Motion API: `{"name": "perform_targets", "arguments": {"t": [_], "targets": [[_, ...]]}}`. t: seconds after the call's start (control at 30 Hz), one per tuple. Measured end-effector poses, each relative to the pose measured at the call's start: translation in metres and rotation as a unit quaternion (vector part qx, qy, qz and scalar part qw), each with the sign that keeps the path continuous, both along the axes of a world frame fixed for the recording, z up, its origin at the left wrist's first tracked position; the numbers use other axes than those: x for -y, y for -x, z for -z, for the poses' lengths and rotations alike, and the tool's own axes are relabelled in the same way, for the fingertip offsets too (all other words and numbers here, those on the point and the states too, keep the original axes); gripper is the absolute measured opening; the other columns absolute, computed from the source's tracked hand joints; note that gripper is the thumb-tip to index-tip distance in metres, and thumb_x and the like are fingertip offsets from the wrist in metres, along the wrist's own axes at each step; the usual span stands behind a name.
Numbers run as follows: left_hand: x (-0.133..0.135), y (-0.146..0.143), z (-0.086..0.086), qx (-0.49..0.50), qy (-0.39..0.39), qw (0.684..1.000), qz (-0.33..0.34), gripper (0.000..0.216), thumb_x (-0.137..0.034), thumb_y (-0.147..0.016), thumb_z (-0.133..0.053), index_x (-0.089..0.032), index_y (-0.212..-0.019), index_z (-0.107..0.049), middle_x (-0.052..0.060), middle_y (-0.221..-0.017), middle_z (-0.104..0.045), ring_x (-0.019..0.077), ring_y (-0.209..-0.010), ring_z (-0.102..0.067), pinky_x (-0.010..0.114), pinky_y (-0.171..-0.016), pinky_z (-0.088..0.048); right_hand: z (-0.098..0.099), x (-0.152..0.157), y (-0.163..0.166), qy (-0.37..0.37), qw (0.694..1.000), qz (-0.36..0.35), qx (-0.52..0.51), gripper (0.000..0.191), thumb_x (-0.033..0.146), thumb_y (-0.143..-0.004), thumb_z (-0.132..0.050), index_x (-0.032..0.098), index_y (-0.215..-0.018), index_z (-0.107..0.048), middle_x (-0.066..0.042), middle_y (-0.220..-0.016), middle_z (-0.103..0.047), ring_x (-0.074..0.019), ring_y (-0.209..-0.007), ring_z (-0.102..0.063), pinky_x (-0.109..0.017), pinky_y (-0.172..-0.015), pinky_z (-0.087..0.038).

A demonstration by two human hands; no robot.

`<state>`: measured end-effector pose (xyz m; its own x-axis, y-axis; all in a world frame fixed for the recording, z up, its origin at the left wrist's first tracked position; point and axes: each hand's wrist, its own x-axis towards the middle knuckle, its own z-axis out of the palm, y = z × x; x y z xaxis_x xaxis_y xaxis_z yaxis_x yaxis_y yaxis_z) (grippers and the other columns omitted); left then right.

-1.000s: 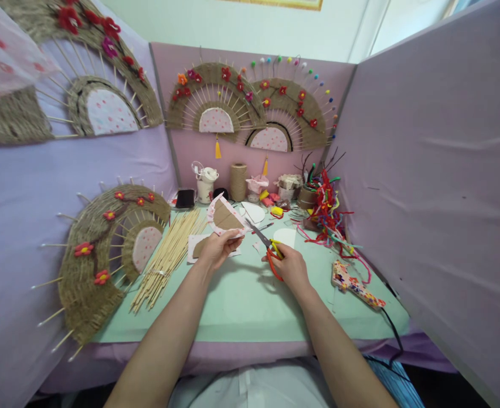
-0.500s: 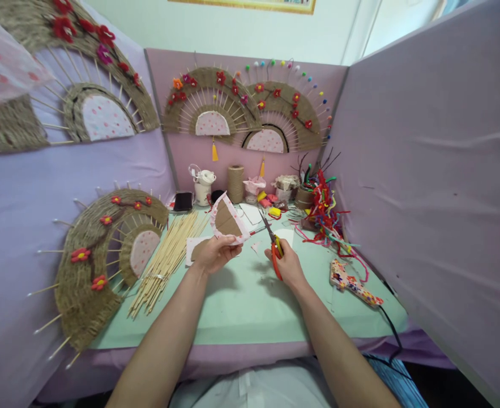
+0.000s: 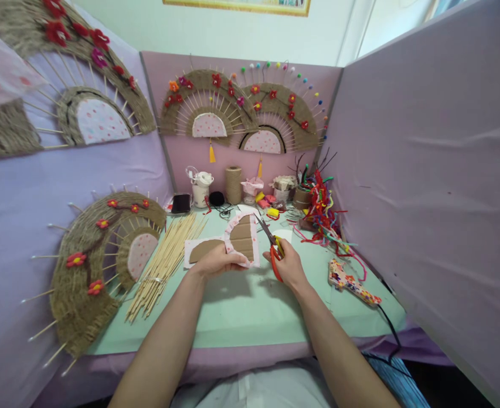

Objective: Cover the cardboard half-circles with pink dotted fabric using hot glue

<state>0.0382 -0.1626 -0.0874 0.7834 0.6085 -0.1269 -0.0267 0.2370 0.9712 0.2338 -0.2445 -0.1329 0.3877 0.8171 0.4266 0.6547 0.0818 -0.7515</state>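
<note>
My left hand (image 3: 214,262) grips a half-round cardboard piece (image 3: 242,240) edged with pink dotted fabric, holding it upright above the green table (image 3: 250,309). My right hand (image 3: 289,264) is closed on orange-and-yellow scissors (image 3: 272,245), their blades pointing up and left toward the piece's right edge. A second cardboard half-round on white fabric (image 3: 201,250) lies flat just left of my left hand.
A bundle of bamboo sticks (image 3: 166,260) lies left of my hands, beside a woven jute fan (image 3: 97,260). A patterned glue gun (image 3: 351,283) with a black cord rests at right. Pipe cleaners (image 3: 324,212), a twine spool (image 3: 233,184) and small pots stand at the back. Purple panels enclose the table.
My left hand has turned the cardboard piece from tilted left to nearly upright and brought it lower and closer to the scissors. My right hand has shifted slightly.
</note>
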Motion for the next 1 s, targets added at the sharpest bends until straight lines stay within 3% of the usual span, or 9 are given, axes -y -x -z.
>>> {"name": "perform_targets", "arguments": {"t": [0.17,0.27,0.4,0.5,0.63,0.73,0.9,1.0], "targets": [[-0.001,-0.006,0.003,-0.016,-0.082,0.994,-0.074,0.032,-0.022,-0.059,-0.076,-0.020,-0.091,-0.071,0.007,-0.091,-0.071,0.0189,-0.080,-0.065,0.028,-0.070,-0.053,0.000,0.000,0.003,-0.012,1.000,-0.003,0.005,0.034,0.043,-0.074,-0.059,0.017,-0.096,-0.056,0.000,-0.077,-0.056,-0.0148,-0.066,-0.047,-0.026,-0.063,-0.038],[0.001,-0.010,0.005,-0.007,-0.112,0.989,-0.095,0.031,-0.020,-0.059,-0.075,-0.020,-0.089,-0.071,0.007,-0.088,-0.071,0.0207,-0.080,-0.065,0.028,-0.066,-0.053,-0.001,0.000,0.007,-0.029,1.000,0.001,0.012,0.035,0.041,-0.075,-0.057,0.017,-0.101,-0.056,-0.002,-0.081,-0.057,-0.0150,-0.068,-0.047,-0.026,-0.063,-0.039],[0.002,-0.012,0.007,0.010,-0.100,0.990,-0.100,0.021,-0.015,-0.055,-0.075,-0.019,-0.075,-0.071,0.005,-0.072,-0.070,0.0216,-0.074,-0.065,0.026,-0.061,-0.051,-0.003,0.000,0.010,-0.037,0.999,0.001,0.004,0.034,0.041,-0.076,-0.056,0.018,-0.100,-0.055,-0.002,-0.080,-0.056,-0.0149,-0.068,-0.046,-0.026,-0.064,-0.039],[-0.001,-0.011,0.010,-0.006,-0.098,0.991,-0.088,0.018,-0.017,-0.058,-0.073,-0.018,-0.076,-0.070,0.005,-0.074,-0.070,0.0203,-0.074,-0.065,0.028,-0.066,-0.052,-0.005,0.001,0.009,-0.035,0.999,0.006,-0.040,0.031,0.045,-0.074,-0.058,0.018,-0.091,-0.055,0.001,-0.073,-0.052,-0.0139,-0.064,-0.044,-0.025,-0.060,-0.038],[-0.005,-0.005,0.010,-0.003,-0.046,0.998,-0.041,0.027,-0.017,-0.062,-0.072,-0.018,-0.088,-0.069,0.008,-0.088,-0.070,0.0199,-0.081,-0.065,0.030,-0.071,-0.052,-0.006,0.001,0.006,-0.047,0.993,0.025,-0.106,0.032,0.049,-0.075,-0.056,0.019,-0.086,-0.052,0.003,-0.068,-0.047,-0.0132,-0.060,-0.041,-0.025,-0.058,-0.038],[-0.005,0.000,0.003,0.014,0.001,1.000,-0.004,0.047,-0.014,-0.061,-0.072,-0.020,-0.107,-0.063,0.010,-0.102,-0.067,0.0193,-0.084,-0.064,0.028,-0.068,-0.052,-0.005,0.001,0.004,-0.053,0.990,0.025,-0.125,0.033,0.050,-0.075,-0.056,0.019,-0.086,-0.052,0.003,-0.067,-0.047,-0.0134,-0.061,-0.042,-0.025,-0.059,-0.038],[-0.006,0.008,-0.008,0.065,0.034,0.996,-0.052,0.079,-0.014,-0.063,-0.072,-0.031,-0.134,-0.039,0.006,-0.106,-0.065,0.0144,-0.074,-0.064,0.023,-0.060,-0.050,-0.004,0.000,0.003,-0.051,0.989,0.021,-0.139,0.034,0.051,-0.074,-0.057,0.019,-0.085,-0.053,0.003,-0.067,-0.047,-0.0131,-0.060,-0.041,-0.025,-0.058,-0.037],[-0.012,0.011,-0.009,0.093,0.031,0.993,-0.058,0.067,-0.017,-0.065,-0.070,-0.027,-0.127,-0.049,0.008,-0.109,-0.065,0.0153,-0.075,-0.064,0.022,-0.060,-0.050,-0.003,-0.001,0.002,-0.052,0.989,0.022,-0.140,0.035,0.052,-0.074,-0.056,0.018,-0.085,-0.053,0.003,-0.067,-0.048,-0.0131,-0.059,-0.041,-0.025,-0.057,-0.037]]}}
